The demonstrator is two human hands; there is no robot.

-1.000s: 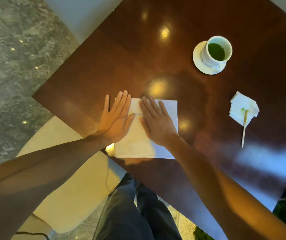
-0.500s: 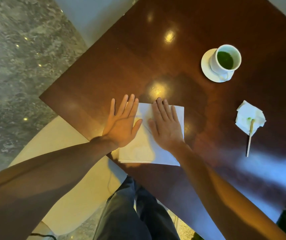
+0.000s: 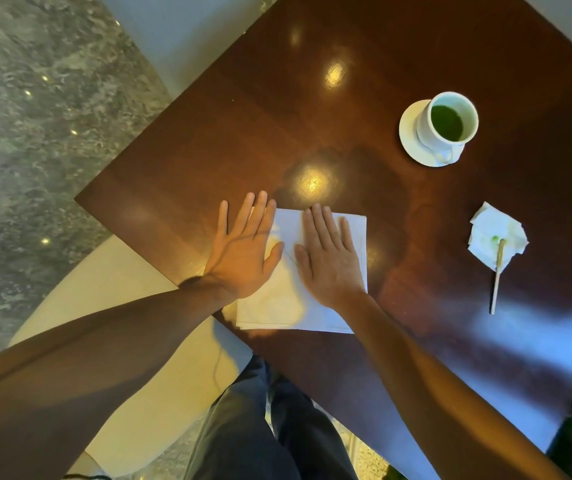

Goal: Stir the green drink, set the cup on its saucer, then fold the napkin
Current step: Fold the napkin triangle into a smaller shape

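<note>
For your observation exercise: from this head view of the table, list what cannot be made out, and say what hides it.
Head view only:
- Napkin folds: mostly covered by the flat left hand and right hand.
- Saucer middle: hidden under the cup.
- Drink depth: only its green surface shows.
- Stir stick tip: too small to judge against the crumpled tissue.
- Table far corners: cut off by the frame.

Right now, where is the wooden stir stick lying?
In the head view, the wooden stir stick lies on the table's right side, its upper end on the crumpled stained tissue, below the cup.
</note>
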